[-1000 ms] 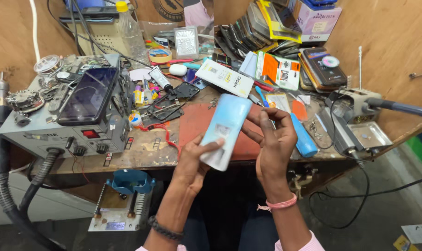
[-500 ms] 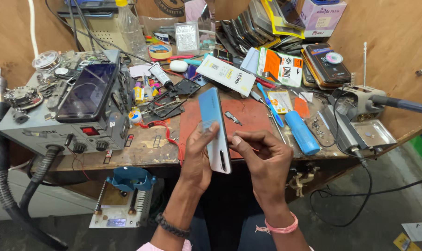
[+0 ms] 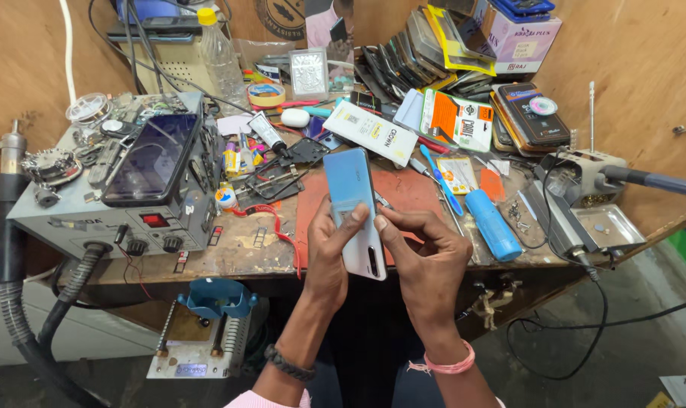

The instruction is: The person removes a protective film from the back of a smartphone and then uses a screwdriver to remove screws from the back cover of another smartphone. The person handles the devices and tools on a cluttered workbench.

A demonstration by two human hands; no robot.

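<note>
A light blue and white smartphone point(image 3: 350, 189) is held back side up over the front of the workbench, its camera end toward me. My left hand point(image 3: 329, 253) grips its left edge, fingers wrapped over the back. From the right, my right hand point(image 3: 426, 257) holds the lower part, with the thumb pressing on the back near the middle. Under the phone lies a red work mat point(image 3: 403, 193).
A grey rework station point(image 3: 116, 204) with a dark phone on top stands at left, its hose hanging down. A blue cylinder point(image 3: 492, 223), a metal tray point(image 3: 611, 225), a soldering tool point(image 3: 645, 180), tubes, tape, a bottle and several packaged boxes crowd the wooden bench point(image 3: 237, 249).
The phone was turned from tilted with its back showing, through edge-on, to lying flatter with its back up. Both hands shifted their grip lower on it.
</note>
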